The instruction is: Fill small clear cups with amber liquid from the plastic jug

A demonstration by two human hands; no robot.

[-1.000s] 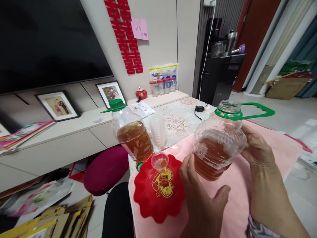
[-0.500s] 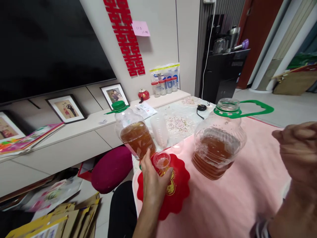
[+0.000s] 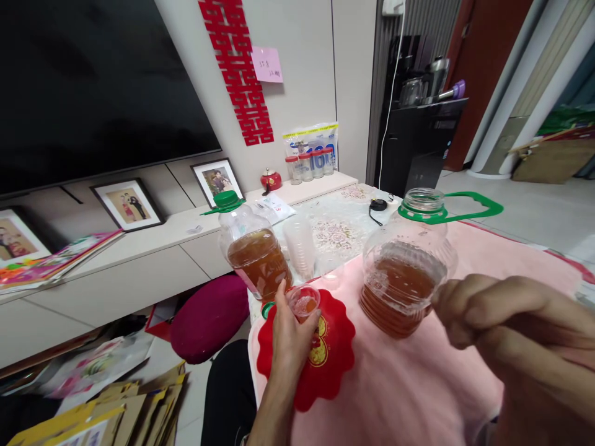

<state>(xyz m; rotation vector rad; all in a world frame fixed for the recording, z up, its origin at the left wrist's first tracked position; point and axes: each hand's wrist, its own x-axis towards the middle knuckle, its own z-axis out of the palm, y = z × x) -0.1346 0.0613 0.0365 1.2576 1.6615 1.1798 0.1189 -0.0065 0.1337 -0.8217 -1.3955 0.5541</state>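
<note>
The cup point(image 3: 304, 301) is clasped by the left hand point(image 3: 290, 337); the right hand point(image 3: 502, 331), curled, grip unclear, has been brought nearer the jug point(image 3: 402, 285), at its 4 o'clock

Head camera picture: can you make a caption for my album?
Left hand around a small cup at a red dish, right hand curled near an open jug.

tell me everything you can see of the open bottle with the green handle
The open bottle looks like clear, ridged plastic, with an uncapped round mouth. A green collar rings its neck, and a loop handle extends to picture right. Amber-brown liquid fills its lower part. It stands on the pink cloth. The right hand is beside it; contact is unclear.
</note>
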